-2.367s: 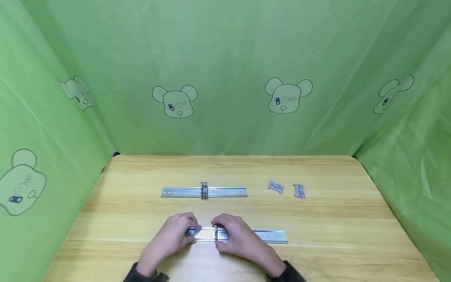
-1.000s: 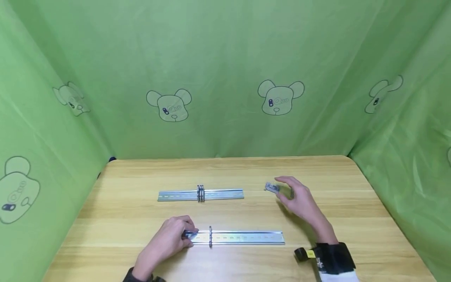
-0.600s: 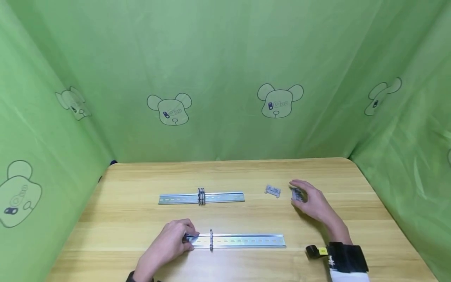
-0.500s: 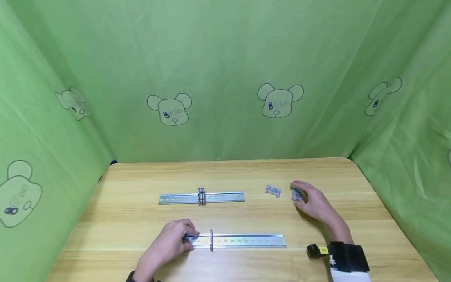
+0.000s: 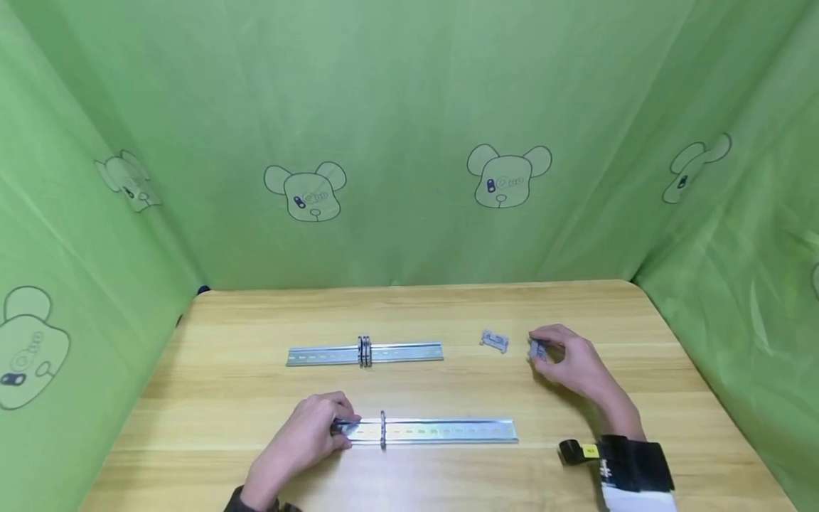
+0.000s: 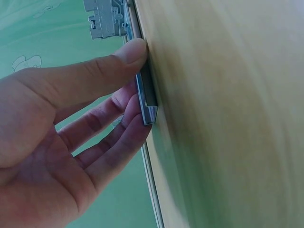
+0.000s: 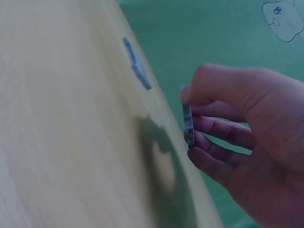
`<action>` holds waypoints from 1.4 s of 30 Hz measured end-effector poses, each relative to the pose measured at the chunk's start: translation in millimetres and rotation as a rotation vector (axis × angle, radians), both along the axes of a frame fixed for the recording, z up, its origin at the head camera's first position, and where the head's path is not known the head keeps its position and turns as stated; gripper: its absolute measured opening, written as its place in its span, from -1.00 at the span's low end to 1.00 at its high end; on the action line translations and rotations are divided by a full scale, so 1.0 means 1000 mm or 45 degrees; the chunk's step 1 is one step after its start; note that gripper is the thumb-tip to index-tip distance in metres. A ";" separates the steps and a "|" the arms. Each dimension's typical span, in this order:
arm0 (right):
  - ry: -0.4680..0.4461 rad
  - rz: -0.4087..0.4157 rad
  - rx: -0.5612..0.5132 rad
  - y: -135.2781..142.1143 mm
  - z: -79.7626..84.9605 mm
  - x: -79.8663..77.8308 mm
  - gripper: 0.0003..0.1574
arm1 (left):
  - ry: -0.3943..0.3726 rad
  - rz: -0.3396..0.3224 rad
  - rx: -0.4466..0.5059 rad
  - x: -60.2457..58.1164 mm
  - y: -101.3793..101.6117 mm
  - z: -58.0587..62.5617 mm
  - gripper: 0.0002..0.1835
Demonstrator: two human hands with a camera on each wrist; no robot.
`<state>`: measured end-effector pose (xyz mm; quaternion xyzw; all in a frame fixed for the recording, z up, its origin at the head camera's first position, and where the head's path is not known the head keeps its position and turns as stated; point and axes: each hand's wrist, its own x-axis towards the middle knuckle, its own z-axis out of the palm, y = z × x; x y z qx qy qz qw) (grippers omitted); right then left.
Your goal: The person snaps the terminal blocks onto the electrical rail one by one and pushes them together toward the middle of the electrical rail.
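My left hand (image 5: 311, 429) grips the left end of the near slotted metal DIN rail (image 5: 454, 431), thumb on one long edge and fingers on the other. One thin grey terminal block (image 5: 383, 429) sits across this rail, just right of the hand; the left wrist view shows its side profile. At the right, my right hand (image 5: 576, 364) pinches another grey terminal block (image 7: 187, 121) between thumb and fingers. In the right wrist view that block is off the tabletop, its edge toward the camera, with the hand's shadow below.
A loose terminal block (image 5: 495, 341) lies flat on the wooden table (image 5: 256, 313), left of my right hand. Farther back is a second DIN rail (image 5: 409, 352) with several blocks (image 5: 365, 351) clipped side by side. Green curtains (image 5: 409, 235) surround the table.
My right hand left the near rail, passed the loose block and reached the rightmost one; it now pinches that block and has lifted it. My left hand stays on the rail's end.
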<state>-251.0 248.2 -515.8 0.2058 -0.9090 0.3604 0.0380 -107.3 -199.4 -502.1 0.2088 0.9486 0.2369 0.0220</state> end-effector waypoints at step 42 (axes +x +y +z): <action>0.150 0.252 0.102 -0.021 0.004 0.071 -0.50 | -0.005 -0.001 0.015 -0.001 -0.002 -0.002 -0.64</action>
